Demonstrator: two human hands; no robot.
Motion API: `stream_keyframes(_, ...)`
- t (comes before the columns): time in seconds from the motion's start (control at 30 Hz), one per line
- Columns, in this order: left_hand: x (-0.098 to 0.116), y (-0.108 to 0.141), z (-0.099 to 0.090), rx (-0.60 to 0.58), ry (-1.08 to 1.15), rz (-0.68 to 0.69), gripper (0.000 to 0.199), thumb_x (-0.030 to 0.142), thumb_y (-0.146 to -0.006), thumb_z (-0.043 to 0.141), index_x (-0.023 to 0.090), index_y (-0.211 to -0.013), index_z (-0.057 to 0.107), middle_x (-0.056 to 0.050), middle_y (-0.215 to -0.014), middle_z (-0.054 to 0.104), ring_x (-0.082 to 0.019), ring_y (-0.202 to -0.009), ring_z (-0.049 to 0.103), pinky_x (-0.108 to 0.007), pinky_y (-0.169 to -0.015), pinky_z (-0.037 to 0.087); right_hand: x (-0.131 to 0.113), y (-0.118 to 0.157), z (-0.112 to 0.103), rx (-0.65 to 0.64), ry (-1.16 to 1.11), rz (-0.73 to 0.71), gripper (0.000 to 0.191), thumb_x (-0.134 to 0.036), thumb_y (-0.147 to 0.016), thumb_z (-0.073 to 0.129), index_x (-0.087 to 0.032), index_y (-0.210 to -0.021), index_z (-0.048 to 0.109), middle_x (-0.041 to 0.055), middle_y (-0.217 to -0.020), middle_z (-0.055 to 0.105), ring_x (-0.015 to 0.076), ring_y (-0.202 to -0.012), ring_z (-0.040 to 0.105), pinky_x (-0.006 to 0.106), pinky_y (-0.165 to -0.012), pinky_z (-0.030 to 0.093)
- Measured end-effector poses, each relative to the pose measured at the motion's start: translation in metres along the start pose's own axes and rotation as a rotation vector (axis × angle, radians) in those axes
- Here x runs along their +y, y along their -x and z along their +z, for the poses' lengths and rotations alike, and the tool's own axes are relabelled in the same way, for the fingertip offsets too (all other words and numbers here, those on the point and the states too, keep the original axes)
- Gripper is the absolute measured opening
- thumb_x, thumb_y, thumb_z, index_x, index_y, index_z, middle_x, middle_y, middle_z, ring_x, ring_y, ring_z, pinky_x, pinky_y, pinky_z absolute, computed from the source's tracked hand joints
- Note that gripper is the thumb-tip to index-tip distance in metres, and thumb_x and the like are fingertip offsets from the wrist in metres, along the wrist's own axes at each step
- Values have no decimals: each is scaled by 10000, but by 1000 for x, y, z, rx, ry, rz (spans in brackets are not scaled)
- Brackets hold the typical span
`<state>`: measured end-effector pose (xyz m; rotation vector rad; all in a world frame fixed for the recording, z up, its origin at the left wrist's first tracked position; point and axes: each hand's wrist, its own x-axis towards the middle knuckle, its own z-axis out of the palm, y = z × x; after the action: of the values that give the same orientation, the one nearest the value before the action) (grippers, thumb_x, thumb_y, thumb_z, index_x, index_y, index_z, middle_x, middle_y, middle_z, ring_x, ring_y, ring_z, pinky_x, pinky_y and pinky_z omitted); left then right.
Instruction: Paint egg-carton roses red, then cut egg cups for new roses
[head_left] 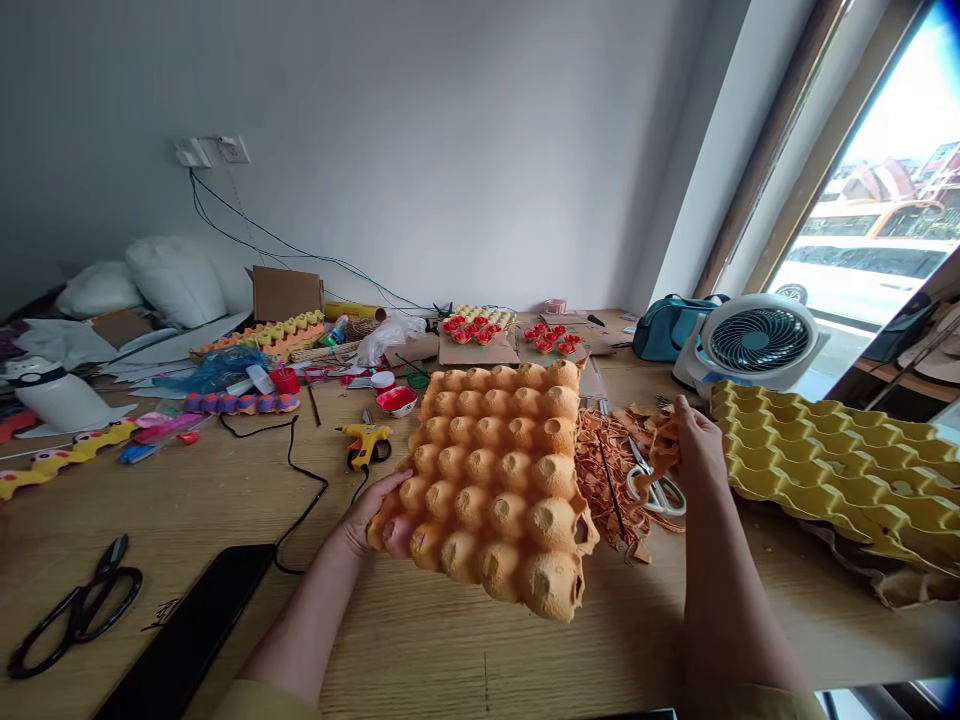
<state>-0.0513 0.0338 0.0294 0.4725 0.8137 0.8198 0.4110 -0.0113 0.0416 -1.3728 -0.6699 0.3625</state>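
Left hand (369,515) is clamping orange egg tray (480,465) by left edge; my right hand (699,445) is pinching scrap (664,450), likely trimming, needing release next.

Craft workshop: glue gun (367,438), scraps (594,468)

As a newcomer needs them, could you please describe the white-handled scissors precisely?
On the wooden table, find the orange egg tray in the left hand. Right of it, the scissors lie amid orange scraps. White handles distinguish them from the scraps and dark stick.
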Motion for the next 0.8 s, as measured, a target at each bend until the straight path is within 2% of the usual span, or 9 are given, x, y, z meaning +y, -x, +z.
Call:
stream_keyframes(0.1, -1, -2, 1, -10, 14, 24, 456, 154, -924, 565, 138, -1378, 593, -133, -1011, 809, -319, -960, 789, -412, -876, 631, 0, -1, -1, 43, 215, 7, 473, -671, -666, 731, -234, -667, 551, 28, -595, 588, 277, -723, 629, 399, -705, 519)
stream_keyframes(0.17, -2, -4, -1, 4, 16, 34, 454, 152, -922, 561, 133, -1375, 594, -135, -1006, 810, -322, -954, 790, -416, -881, 629, -4, 0, 0, 78, 336, -2, 446, -609, -608, 781, -220, -693, 578, 115, -749, 667, 395, -959, 630, 509, -878, 480)
stream_keyframes(0.27, -2, -8, -6, 23, 13, 64, 468, 149, -912, 581, 119, -1379, 587, -142, -995, 812, -331, -950, 789, -425, -891, 625, -15, 6, 5, 106, 416, -64, 500, -562, -624, 765, -166, -905, 645, 271, -1208, 629, 516, -1323, 415, 625, -1066, 318)
stream_keyframes(0.33, -1, -10, -8, 16, 22, 86, 475, 160, -916, 590, 112, -1388, 578, -148, -999, 811, -333, -953, 789, -430, -897, 622, -23, 16, 15, 60, 388, -109, 582, -578, -703, 702, -151, -1093, 638, 280, -1410, 511, 488, -1425, 309, 621, -1102, 298)
stream_keyframes(0.4, -1, -11, -7, 11, 42, 107, 474, 182, -930, 584, 107, -1398, 569, -154, -1011, 809, -334, -957, 788, -432, -899, 623, -31, 30, 30, -81, 303, -115, 580, -617, -779, 640, -177, -1157, 639, 232, -1377, 566, 424, -1353, 448, 570, -1063, 394)
stream_keyframes(0.47, 0, -11, -6, 28, 67, 145, 476, 193, -941, 570, 101, -1407, 560, -158, -1027, 807, -330, -965, 786, -429, -903, 624, -36, 49, 50, -319, 179, -73, 558, -688, -832, 572, -213, -1104, 685, 161, -1172, 700, 339, -1126, 644, 481, -940, 522)
stream_keyframes(0.57, 2, -11, -3, 61, 100, 232, 476, 191, -954, 540, 91, -1419, 548, -161, -1047, 804, -320, -990, 782, -419, -921, 620, -37, 79, 80, -637, 18, 30, 622, -779, -853, 503, -233, -1031, 742, 107, -967, 758, 276, -885, 726, 386, -721, 594)
stream_keyframes(0.67, 3, -12, -5, 35, 127, 276, 476, 203, -966, 518, 91, -1428, 542, -163, -1077, 799, -314, -1023, 774, -420, -944, 612, -37, 102, 98, -760, -107, 102, 594, -791, -825, 565, -246, -984, 741, 78, -919, 769, 244, -799, 731, 339, -645, 590)
stream_keyframes(0.8, 3, -15, -9, 14, 131, 269, 478, 211, -955, 542, 102, -1420, 555, -158, -1097, 795, -313, -1034, 770, -416, -948, 611, -38, 110, 101, -784, -208, 164, 476, -703, -769, 717, -247, -904, 699, 56, -874, 773, 232, -731, 723, 314, -593, 569)
